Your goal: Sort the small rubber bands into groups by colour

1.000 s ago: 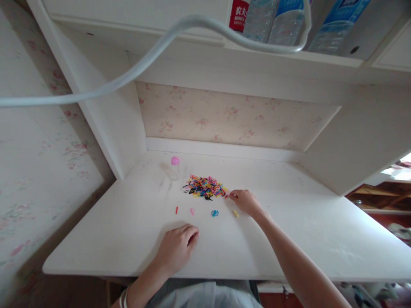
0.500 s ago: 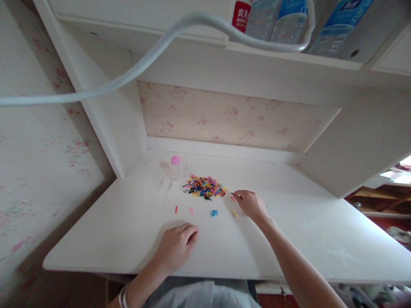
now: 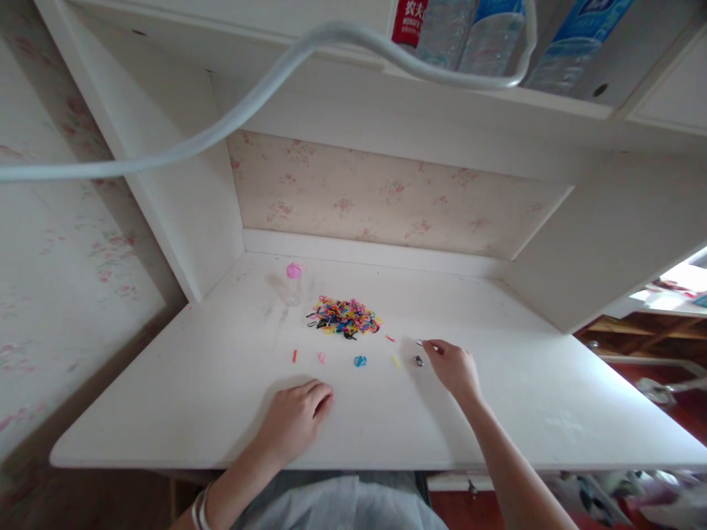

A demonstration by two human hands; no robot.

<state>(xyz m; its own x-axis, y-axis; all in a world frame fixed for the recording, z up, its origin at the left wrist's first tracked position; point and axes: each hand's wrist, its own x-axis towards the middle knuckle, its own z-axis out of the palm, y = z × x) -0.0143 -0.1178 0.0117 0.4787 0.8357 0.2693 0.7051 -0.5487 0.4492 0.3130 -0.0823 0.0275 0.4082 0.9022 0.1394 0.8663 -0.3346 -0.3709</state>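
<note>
My right hand pinches a small black band just above a little black bunch on the white desk. Curled fingers rest on the desk at my left hand; whether they hold anything is hidden. A heap of multicoloured bands lies beyond both hands. Nearer me, in a row, are a red piece, a pink one, a blue bunch and a yellow piece. Another red piece sits right of the heap.
A clear container with a pink lid stands left of the heap. Bottles are on the shelf above, and a pale cable crosses the upper view. Side panels flank the desk.
My right hand has moved right with the black band, away from the heap, and the black bunch beside it now shows. My left hand stays resting. The view has shifted slightly.
</note>
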